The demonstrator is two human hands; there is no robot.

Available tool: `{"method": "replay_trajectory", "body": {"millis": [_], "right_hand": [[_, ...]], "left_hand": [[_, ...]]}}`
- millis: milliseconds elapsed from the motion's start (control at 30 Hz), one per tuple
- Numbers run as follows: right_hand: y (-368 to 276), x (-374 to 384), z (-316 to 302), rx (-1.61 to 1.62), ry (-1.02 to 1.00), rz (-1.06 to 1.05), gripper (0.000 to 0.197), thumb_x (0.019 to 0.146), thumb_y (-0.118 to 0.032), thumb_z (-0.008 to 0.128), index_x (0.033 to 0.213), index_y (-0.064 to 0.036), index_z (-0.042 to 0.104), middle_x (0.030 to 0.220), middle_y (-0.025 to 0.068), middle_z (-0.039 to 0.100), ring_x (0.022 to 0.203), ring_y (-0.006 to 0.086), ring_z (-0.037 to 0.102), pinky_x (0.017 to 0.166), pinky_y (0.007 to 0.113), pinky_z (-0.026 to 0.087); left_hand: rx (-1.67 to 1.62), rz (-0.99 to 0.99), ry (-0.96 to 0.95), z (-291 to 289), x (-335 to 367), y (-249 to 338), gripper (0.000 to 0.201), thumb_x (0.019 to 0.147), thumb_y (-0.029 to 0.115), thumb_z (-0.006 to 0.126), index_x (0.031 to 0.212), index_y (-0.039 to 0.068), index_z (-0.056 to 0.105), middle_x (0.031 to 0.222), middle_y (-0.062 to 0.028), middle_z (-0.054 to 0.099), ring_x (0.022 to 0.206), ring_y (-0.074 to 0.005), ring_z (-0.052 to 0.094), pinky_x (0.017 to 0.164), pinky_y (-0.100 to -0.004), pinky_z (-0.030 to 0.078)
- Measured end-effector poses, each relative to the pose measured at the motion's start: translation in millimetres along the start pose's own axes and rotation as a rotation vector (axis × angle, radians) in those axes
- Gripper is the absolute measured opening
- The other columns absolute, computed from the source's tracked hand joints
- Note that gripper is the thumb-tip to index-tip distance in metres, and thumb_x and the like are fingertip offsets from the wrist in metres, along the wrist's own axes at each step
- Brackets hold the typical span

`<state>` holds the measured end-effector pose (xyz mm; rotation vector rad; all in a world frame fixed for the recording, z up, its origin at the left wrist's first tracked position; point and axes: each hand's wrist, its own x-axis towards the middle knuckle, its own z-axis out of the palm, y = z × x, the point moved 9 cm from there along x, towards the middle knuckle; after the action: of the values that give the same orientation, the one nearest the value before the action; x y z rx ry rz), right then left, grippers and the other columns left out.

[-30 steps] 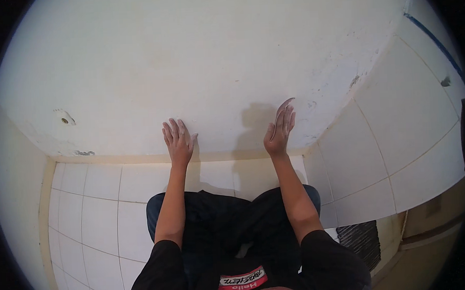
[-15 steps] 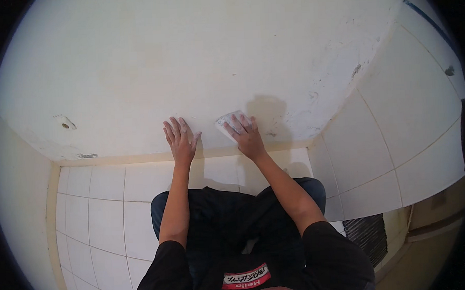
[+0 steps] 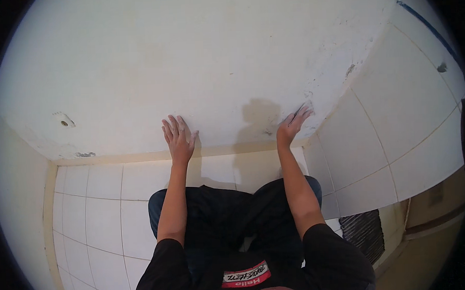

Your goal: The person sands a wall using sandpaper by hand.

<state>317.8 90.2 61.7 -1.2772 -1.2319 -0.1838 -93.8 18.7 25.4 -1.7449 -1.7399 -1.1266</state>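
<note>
Both hands lie on the white wall point(image 3: 213, 68). Left hand point(image 3: 179, 139), frame centre, is flat, fingers together. Right hand point(image 3: 292, 127), centre-right, fingers spread, nearer the corner point(image 3: 339, 101), holding nothing visible.

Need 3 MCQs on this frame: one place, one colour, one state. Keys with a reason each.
1. Where is the left hand?
A. flat on the white wall
B. on the knee
C. on the floor drain
2. What colour is the shirt?
A. white
B. black
C. yellow
3. How is the right hand?
A. clenched in a fist
B. open, fingers at the wall near the corner
C. gripping a bottle

Key: 1 A, palm lies on the wall above the tiled floor. 2 B, both sleeves are black. 3 B, fingers are spread with nothing held.
</note>
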Motion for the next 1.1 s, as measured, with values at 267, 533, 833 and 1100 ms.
{"method": "replay_trajectory", "body": {"millis": [267,533,833,1100], "right_hand": [[-71,-44,46,-0.042,-0.266,-0.378,0.068,0.096,-0.007,0.054,0.159,0.0003,0.032,0.167,0.0283,0.023,0.156,0.0442,0.016,0.126,0.056,0.011],[-120,-122,88,-0.172,-0.743,-0.839,0.072,0.083,-0.01,0.058,0.154,-0.0106,0.048,0.163,0.0106,0.041,0.15,0.0359,0.036,0.124,0.058,0.02],[-27,16,1,-0.077,-0.062,-0.251,0.061,0.097,-0.006,0.049,0.156,0.0014,0.036,0.164,0.0268,0.031,0.156,0.0434,0.02,0.127,0.055,0.013],[78,-29,6,0.108,0.11,0.546,0.064,0.107,-0.015,0.042,0.159,0.0109,0.017,0.168,0.0304,0.014,0.158,0.0405,0.008,0.128,0.044,0.011]], "left_hand": [[-0.023,0.033,-0.06,1,-8,1,0.092,0.092,0.038,0.074,0.163,0.005,0.025,0.17,-0.0253,0.014,0.156,-0.0511,0.008,0.123,-0.0621,0.017],[-0.026,0.028,-0.066,5,-9,4,0.093,0.092,0.038,0.074,0.163,0.005,0.025,0.17,-0.0242,0.015,0.155,-0.0521,0.009,0.122,-0.0623,0.018],[0.004,0.007,-0.072,2,-12,-3,0.087,0.094,0.04,0.071,0.161,0.004,0.029,0.169,-0.0259,0.018,0.155,-0.0517,0.011,0.124,-0.0611,0.016],[-0.014,0.011,-0.089,4,-9,7,0.093,0.092,0.036,0.073,0.163,0.002,0.022,0.17,-0.0262,0.011,0.156,-0.0515,0.005,0.124,-0.0615,0.016]]}}
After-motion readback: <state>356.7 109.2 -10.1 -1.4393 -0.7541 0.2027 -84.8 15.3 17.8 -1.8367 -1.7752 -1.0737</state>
